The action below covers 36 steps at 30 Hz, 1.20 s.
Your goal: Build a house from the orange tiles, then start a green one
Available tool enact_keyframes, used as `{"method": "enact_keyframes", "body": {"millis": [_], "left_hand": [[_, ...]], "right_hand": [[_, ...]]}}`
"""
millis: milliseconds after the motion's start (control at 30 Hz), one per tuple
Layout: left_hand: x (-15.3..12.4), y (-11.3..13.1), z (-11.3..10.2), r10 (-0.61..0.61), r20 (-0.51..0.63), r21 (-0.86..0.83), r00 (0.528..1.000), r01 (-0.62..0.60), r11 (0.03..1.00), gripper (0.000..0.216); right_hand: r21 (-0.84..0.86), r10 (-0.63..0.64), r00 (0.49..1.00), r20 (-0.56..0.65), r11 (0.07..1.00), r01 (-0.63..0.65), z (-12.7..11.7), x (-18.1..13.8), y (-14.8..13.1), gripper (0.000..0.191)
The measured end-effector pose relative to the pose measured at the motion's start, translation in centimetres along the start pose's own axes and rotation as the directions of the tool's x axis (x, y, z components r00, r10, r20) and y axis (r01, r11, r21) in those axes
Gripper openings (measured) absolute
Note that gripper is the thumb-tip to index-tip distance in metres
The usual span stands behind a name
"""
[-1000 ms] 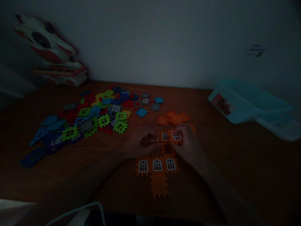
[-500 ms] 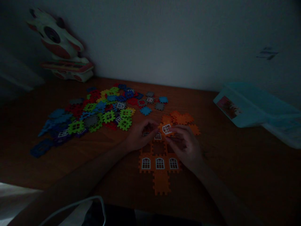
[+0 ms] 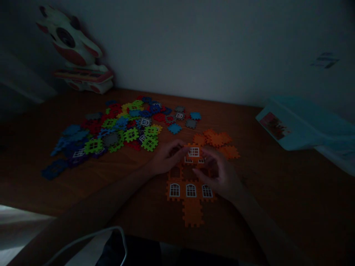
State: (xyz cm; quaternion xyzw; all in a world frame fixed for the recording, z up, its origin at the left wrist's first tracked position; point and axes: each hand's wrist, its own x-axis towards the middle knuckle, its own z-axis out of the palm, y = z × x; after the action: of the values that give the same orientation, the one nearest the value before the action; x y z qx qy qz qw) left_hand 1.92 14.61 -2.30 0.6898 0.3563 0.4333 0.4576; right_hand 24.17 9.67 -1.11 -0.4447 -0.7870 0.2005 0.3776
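A flat build of orange interlocking tiles [image 3: 190,190], some with white windows, lies on the wooden table [image 3: 277,184] in dim light. My left hand [image 3: 165,158] pinches an orange window tile [image 3: 193,151] at the far end of the build, fingers closed on its left side. My right hand [image 3: 219,175] hovers over the build's right part with fingers curled and loosely apart, close to the same tile; whether it touches the tile I cannot tell. Loose orange tiles [image 3: 216,140] lie just beyond my hands.
A heap of blue, green, red and grey tiles [image 3: 122,129] spreads over the table's left half. A white and red toy [image 3: 74,55] stands at the back left by the wall. A light blue box [image 3: 294,125] lies at the right. A white cable [image 3: 91,240] curves near me.
The orange window tile was carried from the build's right end to its middle top. My right hand let it go and drew back; my left hand now holds it.
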Motion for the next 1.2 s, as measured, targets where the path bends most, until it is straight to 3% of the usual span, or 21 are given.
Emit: {"method": "enact_keyframes", "body": {"millis": [67,200,500,633,733,933,1200], "left_hand": [[0.0,-0.2,0.0,-0.031,0.006,-0.033,0.999,0.031,0.999,0.031],[0.0,-0.2,0.0,-0.013,0.027,-0.002,1.0,0.013,1.0,0.032],[-0.2,0.7,0.0,-0.034,0.192,-0.122,0.981,0.058,0.991,0.044],[-0.4,0.8,0.0,-0.023,0.244,-0.127,0.969,0.055,0.99,0.047],[-0.3,0.6,0.1,0.005,0.217,-0.069,0.976,0.011,0.998,0.041],[0.3,-0.3,0.1,-0.013,0.024,-0.005,1.0,0.013,1.0,0.025],[0.4,-0.5,-0.2,-0.008,0.019,0.047,1.0,0.007,0.999,0.024]], "right_hand": [[-0.055,-0.076,0.997,-0.003,0.996,0.075,0.0,0.1,0.0,0.062],[-0.122,-0.166,0.986,-0.001,0.979,0.164,-0.4,0.5,-0.2,0.063],[-0.103,-0.286,0.936,0.204,0.945,0.311,-0.4,0.3,-0.1,0.067],[-0.11,-0.313,0.924,0.219,0.933,0.342,-0.3,0.3,-0.4,0.056],[-0.136,-0.297,0.933,0.202,0.935,0.328,-0.4,0.3,-0.2,0.046],[-0.148,-0.247,0.937,0.245,0.946,0.288,-0.3,0.3,0.7,0.037],[-0.148,-0.246,0.898,0.366,0.937,0.317,-0.5,0.7,0.2,0.031]]}}
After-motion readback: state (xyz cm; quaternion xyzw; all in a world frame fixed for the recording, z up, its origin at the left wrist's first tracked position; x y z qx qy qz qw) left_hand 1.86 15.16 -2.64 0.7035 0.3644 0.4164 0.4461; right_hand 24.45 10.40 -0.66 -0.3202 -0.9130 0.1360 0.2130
